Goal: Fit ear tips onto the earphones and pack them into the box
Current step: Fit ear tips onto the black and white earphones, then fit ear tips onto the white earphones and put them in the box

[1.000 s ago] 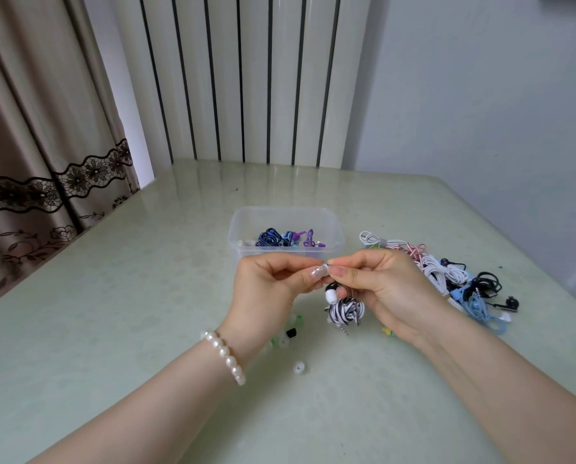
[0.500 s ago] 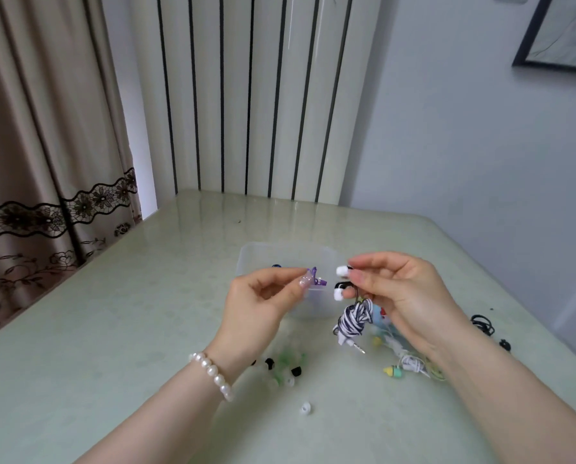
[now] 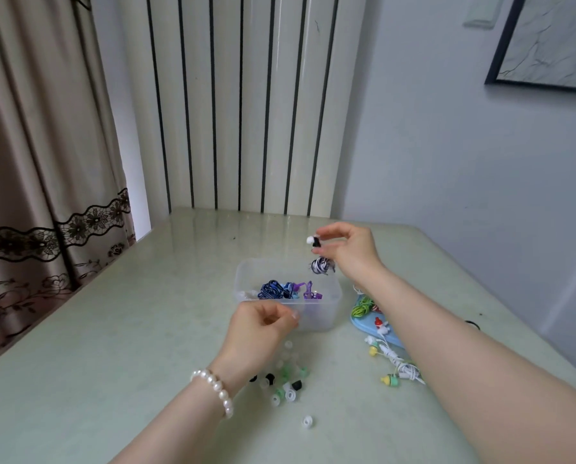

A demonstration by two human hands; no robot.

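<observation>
Above the far right corner of the clear plastic box [image 3: 333, 306], the right hand [image 3: 350, 252] pinches a black-and-white striped earphone set [image 3: 320, 264] between thumb and fingertips. Its wound cable bundle dangles just over the box rim, and a white ear tip [image 3: 310, 240] sits on the black earbud at the left of the pinch. Inside the box lie coiled dark blue earphones [image 3: 271, 289], a light blue set beside them and purple earphones [image 3: 308, 291] to their right.

At the near wall of the box, the left hand [image 3: 258, 331] hovers with fingers loosely curled; whether it has anything in them cannot be told. A white pearl bracelet [image 3: 216, 391] circles its wrist. Just near of that hand, a scatter of loose ear tips [image 3: 284, 386] in clear, green and black lies on the pale green glossy table [image 3: 112, 363], with one white tip [image 3: 307, 421] apart on the near side.

To the right of the box, partly hidden by the right forearm, rest a green coiled earphone set [image 3: 362, 308] on something light blue, and white-cabled earphones [image 3: 397, 363] with green and yellow buds. Beige curtains [image 3: 39, 162] hang at far left.
</observation>
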